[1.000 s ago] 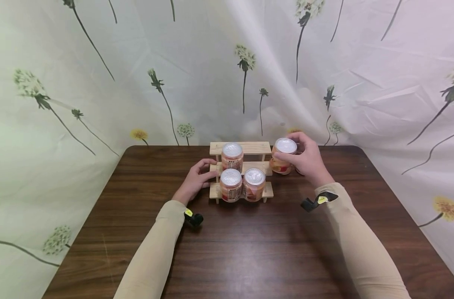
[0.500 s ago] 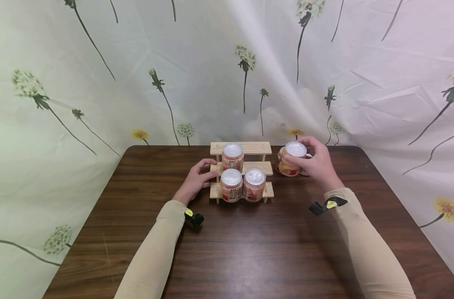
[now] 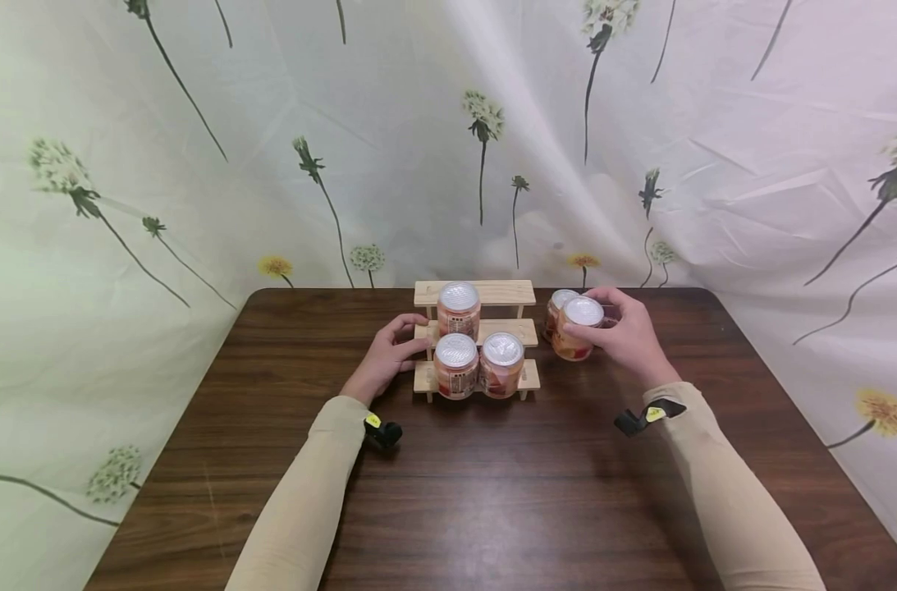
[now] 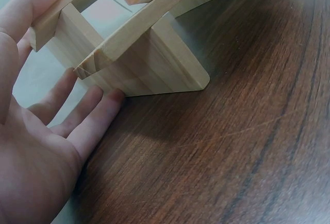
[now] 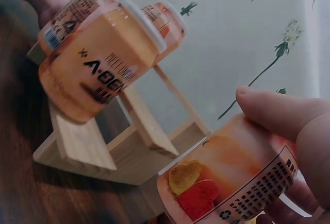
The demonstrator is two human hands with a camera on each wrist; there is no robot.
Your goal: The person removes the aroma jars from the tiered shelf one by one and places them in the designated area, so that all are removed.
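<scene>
A small three-step wooden rack point(image 3: 512, 293) stands on the table. My left hand point(image 3: 386, 355) holds its left end, thumb and index finger at the middle step; in the left wrist view the other fingers reach to the side board point(image 4: 175, 62). Two jars with silvery lids, a left jar point(image 3: 456, 377) and a right jar point(image 3: 502, 379), sit on the lowest step, and a third jar point(image 3: 459, 316) on the middle one. My right hand point(image 3: 629, 335) grips an orange-labelled jar point(image 3: 575, 341) right of the rack, thumb in front; the right wrist view shows its label.
Another lidded jar point(image 3: 559, 308) stands behind the held one, partly covered by it. The brown wooden table point(image 3: 478, 501) ends at the back against a dandelion-print cloth point(image 3: 411, 148). Black straps sit on both wrists.
My right hand has carried its jar away from the rack's right end, rightward and then toward me, uncovering the jar behind. The left hand and rack have stayed in place.
</scene>
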